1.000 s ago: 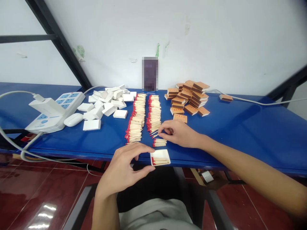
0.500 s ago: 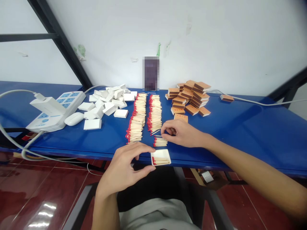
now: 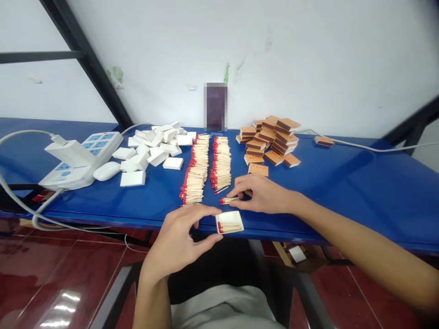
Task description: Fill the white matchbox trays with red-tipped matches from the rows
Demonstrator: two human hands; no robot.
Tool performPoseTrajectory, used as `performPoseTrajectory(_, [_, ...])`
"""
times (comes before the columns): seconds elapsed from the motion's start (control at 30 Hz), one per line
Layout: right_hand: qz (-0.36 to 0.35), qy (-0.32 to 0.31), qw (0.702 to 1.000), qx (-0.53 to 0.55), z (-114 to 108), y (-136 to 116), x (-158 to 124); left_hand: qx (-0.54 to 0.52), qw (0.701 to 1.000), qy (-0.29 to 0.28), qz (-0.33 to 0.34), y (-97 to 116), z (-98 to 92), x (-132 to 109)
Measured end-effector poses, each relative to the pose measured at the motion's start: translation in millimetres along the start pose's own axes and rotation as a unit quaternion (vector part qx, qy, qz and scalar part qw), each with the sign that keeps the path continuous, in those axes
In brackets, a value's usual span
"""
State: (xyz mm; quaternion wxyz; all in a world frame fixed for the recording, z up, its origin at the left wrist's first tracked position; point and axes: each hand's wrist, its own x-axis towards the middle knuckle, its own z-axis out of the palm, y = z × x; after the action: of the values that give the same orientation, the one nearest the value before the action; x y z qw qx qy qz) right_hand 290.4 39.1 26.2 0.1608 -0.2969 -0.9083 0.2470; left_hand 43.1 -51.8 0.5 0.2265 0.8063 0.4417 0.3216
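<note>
My left hand (image 3: 185, 235) grips a small white matchbox tray (image 3: 228, 216) by its left end, thumb below and forefinger above, at the table's front edge. Several red-headed matches (image 3: 230, 227) lie in the tray, heads to the left. Just beyond it, my right hand (image 3: 259, 194) pinches a small bunch of matches (image 3: 227, 200) between thumb and fingers, their red heads sticking out to the left. Two long rows of matches, a left row (image 3: 196, 171) and a right row (image 3: 221, 160), lie on the blue table behind my hands.
A heap of white trays (image 3: 154, 144) lies at the left, beside a white earbud case (image 3: 107, 171) and a power strip (image 3: 80, 160) with cables. Orange-brown matchboxes (image 3: 270, 137) are piled at the right. A blurred dark object (image 3: 216, 107) leans on the wall.
My right hand's fingers have closed round the small group of matches lying behind the tray, gathering them into a bunch. My left hand and the tray have barely moved.
</note>
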Motion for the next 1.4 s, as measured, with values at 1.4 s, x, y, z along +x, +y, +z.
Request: performPoseTrajectory(1.4, [-0.048,0.000,0.997,-0.060,-5,5,0,-0.017,1.000,0.020,0.002,-5,2.6,-1])
